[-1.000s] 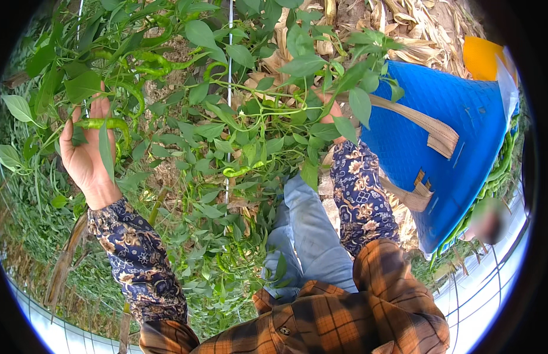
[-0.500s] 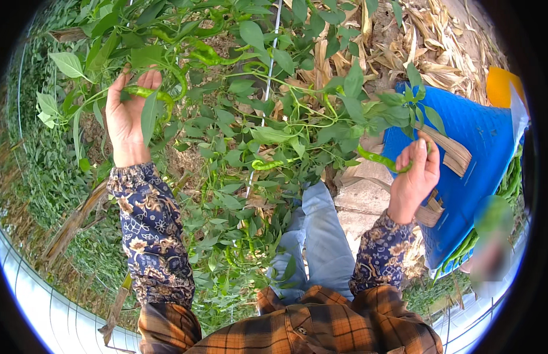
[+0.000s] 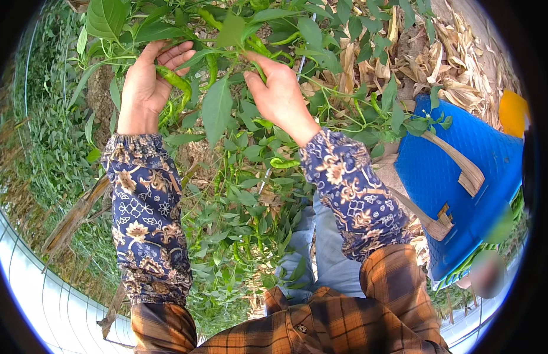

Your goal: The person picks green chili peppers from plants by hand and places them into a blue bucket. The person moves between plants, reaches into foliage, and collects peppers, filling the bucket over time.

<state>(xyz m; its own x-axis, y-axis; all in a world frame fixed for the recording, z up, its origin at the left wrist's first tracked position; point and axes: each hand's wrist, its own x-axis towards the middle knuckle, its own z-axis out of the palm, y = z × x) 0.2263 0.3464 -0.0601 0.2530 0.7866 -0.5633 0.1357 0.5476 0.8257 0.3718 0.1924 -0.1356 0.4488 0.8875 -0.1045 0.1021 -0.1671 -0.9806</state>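
My left hand (image 3: 149,82) is cupped among the upper leaves, fingers curled, with a curved green chili pepper (image 3: 180,86) in its grasp. The pepper's tip points down past the palm. Across from it, my right hand (image 3: 278,91) reaches into the same pepper plant (image 3: 218,109). Its thumb and forefinger are closed around a green chili pepper (image 3: 259,72), mostly hidden by the hand. More chili peppers hang between and beside the hands, among them one (image 3: 211,69) near a large leaf. Another curled pepper (image 3: 284,163) hangs below my right hand.
To the right stands a blue container (image 3: 456,171) with green peppers inside and dry leaf strips on its side. An orange item (image 3: 514,114) is behind it. Dry husks (image 3: 448,50) cover the ground at upper right. A white string (image 3: 301,66) runs through the plants.
My right hand has moved left and up from beside the blue container into the plant near my left hand. My left hand has shifted slightly right and up.
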